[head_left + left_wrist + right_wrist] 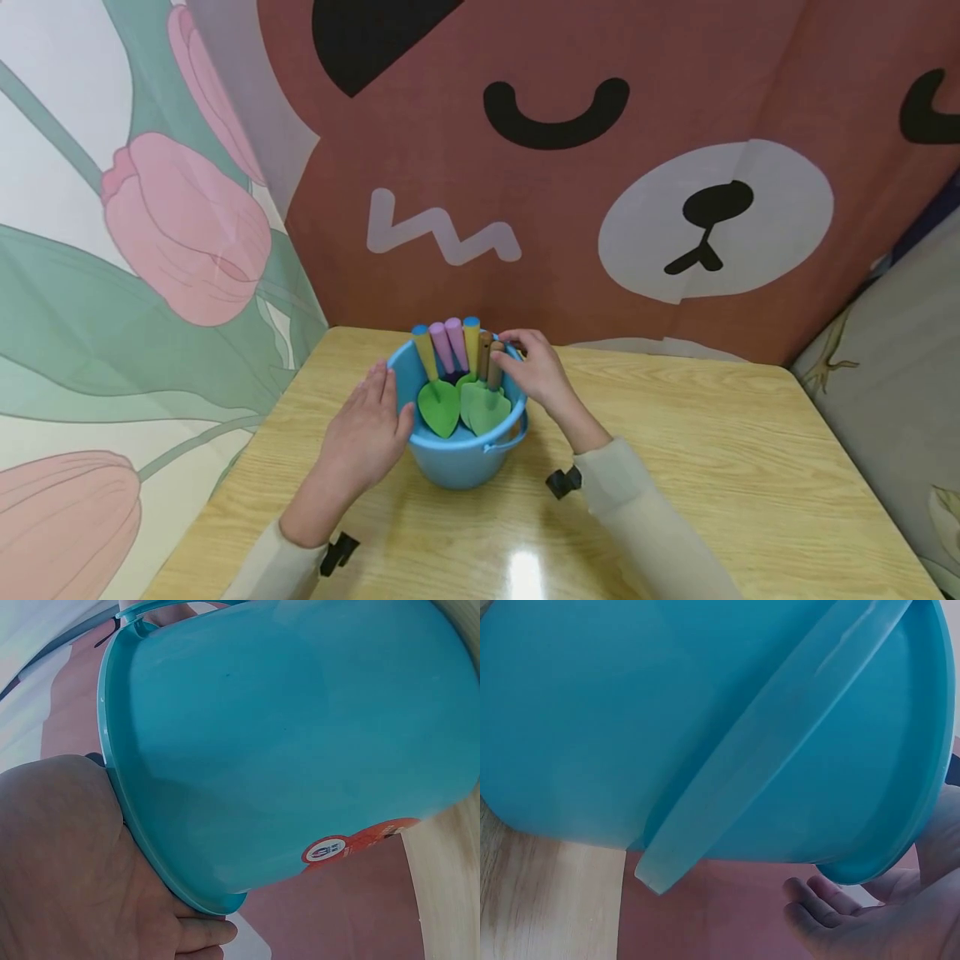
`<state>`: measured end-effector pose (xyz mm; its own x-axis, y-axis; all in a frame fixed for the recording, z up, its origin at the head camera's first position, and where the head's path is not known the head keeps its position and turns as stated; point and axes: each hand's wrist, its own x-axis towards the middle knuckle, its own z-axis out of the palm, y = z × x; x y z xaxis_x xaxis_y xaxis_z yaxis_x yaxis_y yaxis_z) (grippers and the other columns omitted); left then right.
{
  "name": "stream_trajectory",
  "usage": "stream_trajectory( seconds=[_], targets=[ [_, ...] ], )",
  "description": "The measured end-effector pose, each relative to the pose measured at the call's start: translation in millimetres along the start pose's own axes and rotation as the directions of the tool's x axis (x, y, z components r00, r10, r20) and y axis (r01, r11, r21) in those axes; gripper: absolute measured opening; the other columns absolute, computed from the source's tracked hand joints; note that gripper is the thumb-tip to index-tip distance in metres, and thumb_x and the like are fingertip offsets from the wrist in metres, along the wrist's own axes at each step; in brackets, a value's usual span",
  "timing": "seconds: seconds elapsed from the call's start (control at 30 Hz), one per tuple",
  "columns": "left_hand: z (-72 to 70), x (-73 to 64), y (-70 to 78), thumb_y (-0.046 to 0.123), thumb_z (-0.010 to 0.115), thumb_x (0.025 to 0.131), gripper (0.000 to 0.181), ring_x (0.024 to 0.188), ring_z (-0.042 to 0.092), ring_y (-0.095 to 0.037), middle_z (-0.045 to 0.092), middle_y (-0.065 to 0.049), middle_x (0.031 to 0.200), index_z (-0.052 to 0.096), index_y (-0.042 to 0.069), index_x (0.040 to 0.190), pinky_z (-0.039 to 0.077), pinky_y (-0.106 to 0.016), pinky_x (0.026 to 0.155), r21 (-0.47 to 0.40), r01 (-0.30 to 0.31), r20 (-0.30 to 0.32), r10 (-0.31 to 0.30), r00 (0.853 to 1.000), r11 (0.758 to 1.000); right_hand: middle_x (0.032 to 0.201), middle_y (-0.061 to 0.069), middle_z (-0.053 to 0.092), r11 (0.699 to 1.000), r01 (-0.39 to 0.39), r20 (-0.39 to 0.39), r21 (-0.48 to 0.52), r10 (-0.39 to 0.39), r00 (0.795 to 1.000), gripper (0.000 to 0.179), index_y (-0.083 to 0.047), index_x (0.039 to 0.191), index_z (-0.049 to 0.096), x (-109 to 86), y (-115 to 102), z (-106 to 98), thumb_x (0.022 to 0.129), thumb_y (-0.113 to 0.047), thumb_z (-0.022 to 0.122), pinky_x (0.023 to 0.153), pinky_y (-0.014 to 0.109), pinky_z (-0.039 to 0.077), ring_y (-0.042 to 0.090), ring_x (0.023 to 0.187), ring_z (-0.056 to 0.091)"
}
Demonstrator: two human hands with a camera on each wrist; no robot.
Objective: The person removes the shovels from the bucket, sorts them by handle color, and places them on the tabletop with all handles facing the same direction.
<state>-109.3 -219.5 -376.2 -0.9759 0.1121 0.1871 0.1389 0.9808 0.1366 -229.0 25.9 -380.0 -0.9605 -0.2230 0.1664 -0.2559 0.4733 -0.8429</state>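
Note:
A light blue bucket [459, 462] stands upright on the table. Inside it several small garden trowels lean with their handles up; one has a green heart-shaped blade [438, 408]. Their handles are yellow with blue ends, purple, and brown [497, 367]. My left hand [365, 433] rests along the bucket's left rim with straight fingers; in the left wrist view its palm [67, 855] lies against the rim. On the right side my right hand [536, 371] is at the rim, fingers loosely bent, thumb near the brown handles. Its fingers [817, 904] show beside the rim in the right wrist view.
The wooden table [712, 467] reaches back to a wall cloth [570, 217] with a bear face. A floral cloth [150, 250] hangs at the left. The bucket's handle [757, 750] hangs down on its right side.

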Motion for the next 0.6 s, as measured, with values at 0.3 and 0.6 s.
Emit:
stream_trajectory(
  seconds=[0.3, 0.6],
  targets=[
    [0.6, 0.0, -0.5, 0.038, 0.038, 0.108, 0.068, 0.152, 0.024, -0.041, 0.026, -0.03, 0.161, 0.033, -0.015, 0.15, 0.027, -0.052, 0.122, 0.01, -0.004, -0.003, 0.004, 1.0, 1.0, 0.14, 0.014, 0.052, 0.999, -0.042, 0.013, 0.021, 0.041, 0.999, 0.042, -0.007, 0.13, 0.064, 3.9, 1.1, 2.8, 0.095, -0.03, 0.07, 0.104, 0.048, 0.049, 0.032, 0.126, 0.056],
    [1.3, -0.3, -0.9, 0.038, 0.037, 0.108, 0.068, 0.151, 0.025, -0.041, 0.027, -0.03, 0.161, 0.033, -0.015, 0.15, 0.027, -0.052, 0.122, 0.014, -0.008, -0.012, 0.008, 1.0, 1.0, 0.137, 0.015, 0.055, 0.998, -0.055, 0.018, 0.025, 0.055, 0.998, 0.04, -0.006, 0.128, 0.065, 7.1, 1.9, 4.2, 0.095, -0.027, 0.071, 0.104, 0.047, 0.048, 0.031, 0.123, 0.057]
  ],
)
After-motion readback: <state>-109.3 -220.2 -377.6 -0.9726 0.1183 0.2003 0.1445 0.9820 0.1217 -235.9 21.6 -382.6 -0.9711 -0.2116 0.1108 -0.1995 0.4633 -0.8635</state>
